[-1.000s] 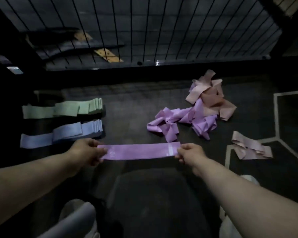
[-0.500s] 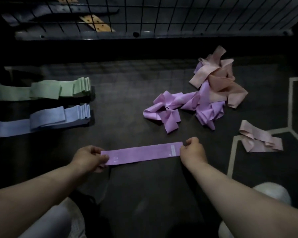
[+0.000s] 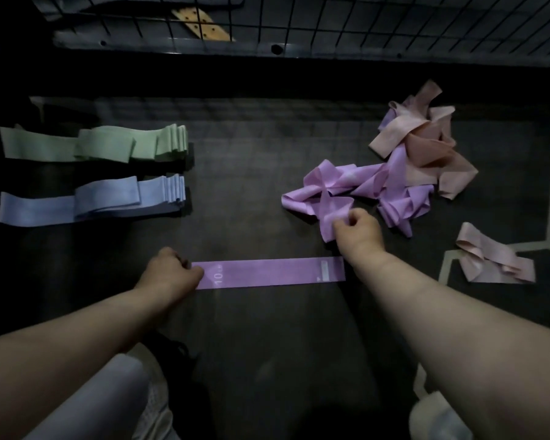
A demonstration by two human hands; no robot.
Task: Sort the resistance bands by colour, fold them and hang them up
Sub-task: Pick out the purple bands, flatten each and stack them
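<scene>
The right hand (image 3: 359, 234) has let go of the right end of the flat purple band (image 3: 267, 274) and reached out to the purple tangle (image 3: 391, 198). Its thumb and fingers now pinch a twisted loop (image 3: 326, 221) at the tangle's near end. The left hand (image 3: 169, 272) has stayed put, fingers curled on the flat purple band's left end. That band lies straight on the floor (image 3: 251, 344), just in front of the knees.

A green stack (image 3: 108, 144) and a blue stack (image 3: 92, 200) lie folded toward the floor's left edge. A pink heap (image 3: 426, 144) touches the purple tangle toward the far right corner, and one loose pink band (image 3: 496, 262) lies near the right edge.

The step looks like freeing the next purple band to join the first. It should go best if the twisted loop is lifted slowly and upward, so it slips out of the twists without dragging its neighbours or the pink ones. The left hand can pin the flat purple band so it does not shift. The new band then wants shaking flat and its ends matched before it is laid down.
</scene>
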